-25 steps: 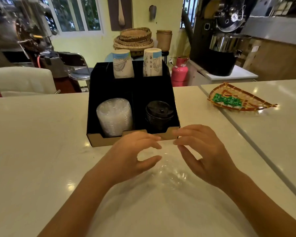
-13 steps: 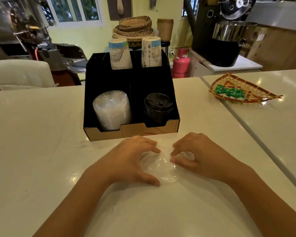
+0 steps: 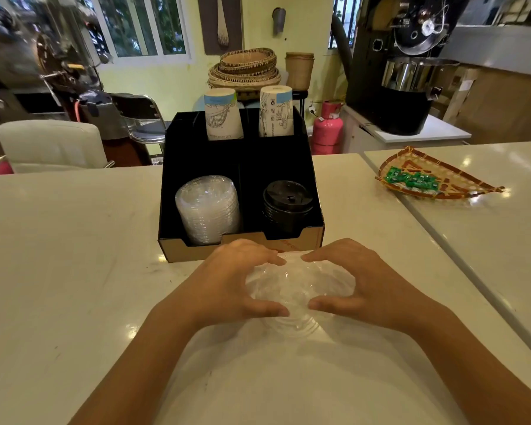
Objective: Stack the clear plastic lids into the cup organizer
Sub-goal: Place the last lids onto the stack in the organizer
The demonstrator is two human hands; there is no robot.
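A small pile of clear plastic lids [image 3: 295, 286] rests on the white counter just in front of the cup organizer [image 3: 288, 246]. My left hand [image 3: 230, 283] cups the pile's left side and my right hand [image 3: 359, 280] cups its right side, fingers and thumbs curled around the rim. The organizer is a black cardboard box with a tan front edge. Its front left compartment holds a leaning stack of clear lids [image 3: 207, 208], and its front right one holds black lids [image 3: 287, 200]. Two stacks of paper cups [image 3: 223, 113] stand in the back compartments.
A woven tray [image 3: 442, 191] with green packets lies on the adjoining counter at the right. A seam [image 3: 442, 259] divides the two counters. Behind the counter are a white chair [image 3: 49, 145], a pink gas cylinder [image 3: 327, 127] and a coffee roaster [image 3: 405, 87].
Both hands came down from above the counter and closed around the clear lids. The pile now sits gathered between them, closer to the organizer's front edge.
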